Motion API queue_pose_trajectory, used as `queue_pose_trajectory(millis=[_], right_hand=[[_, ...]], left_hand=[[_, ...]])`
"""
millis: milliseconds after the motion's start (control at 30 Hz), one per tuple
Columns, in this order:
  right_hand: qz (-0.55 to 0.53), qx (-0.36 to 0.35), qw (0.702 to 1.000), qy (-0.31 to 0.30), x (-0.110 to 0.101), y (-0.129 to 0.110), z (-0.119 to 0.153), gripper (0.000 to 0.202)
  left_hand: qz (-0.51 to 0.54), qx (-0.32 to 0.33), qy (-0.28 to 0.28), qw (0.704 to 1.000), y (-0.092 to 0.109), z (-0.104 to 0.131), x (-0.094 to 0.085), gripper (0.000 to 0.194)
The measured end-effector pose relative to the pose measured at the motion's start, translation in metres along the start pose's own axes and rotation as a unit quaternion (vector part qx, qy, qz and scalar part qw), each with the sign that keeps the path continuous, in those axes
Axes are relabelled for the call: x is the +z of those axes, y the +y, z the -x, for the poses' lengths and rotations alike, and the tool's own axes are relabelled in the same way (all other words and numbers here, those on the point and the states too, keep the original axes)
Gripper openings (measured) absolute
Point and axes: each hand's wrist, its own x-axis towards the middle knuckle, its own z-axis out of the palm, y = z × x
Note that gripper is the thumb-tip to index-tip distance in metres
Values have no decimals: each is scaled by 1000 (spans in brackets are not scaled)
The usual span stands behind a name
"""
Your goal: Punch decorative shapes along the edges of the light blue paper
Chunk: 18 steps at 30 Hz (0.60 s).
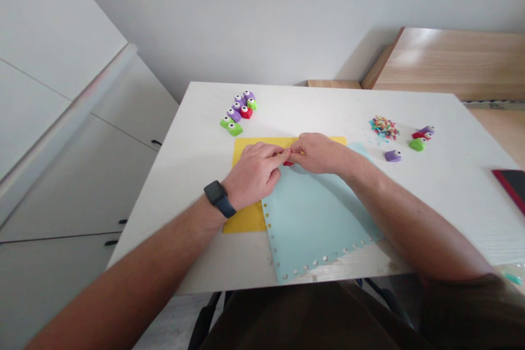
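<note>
A small red craft paper punch [288, 163] is mostly hidden beneath my fingertips, at the upper edge of a light blue sheet of paper [315, 219]. My right hand [318, 152] closes its thumb and fingers on the punch from the right. From the left, my left hand [258, 167] has its fingertips pressed together on the same punch, touching the right hand's fingers. Small cut-out shapes, stars among them, line the sheet's left and lower edges. Under it lies a yellow sheet [246, 219], showing on the left and at the top.
Several purple, green and red punches with eye-like knobs [235, 129] stand at the back left of the white table [172, 175]. A pile of coloured paper bits [384, 127] lies right of centre, near more punches [418, 144]. A red-edged dark object [512, 186] sits far right.
</note>
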Motion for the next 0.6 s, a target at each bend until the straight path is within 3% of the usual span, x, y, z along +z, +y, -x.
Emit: queue_pose_trajectory(millis=[600], right_hand=[[-65, 6, 997, -37, -9, 1, 3, 54]], left_hand=[[6, -6, 24, 1000, -4, 6, -2, 45]])
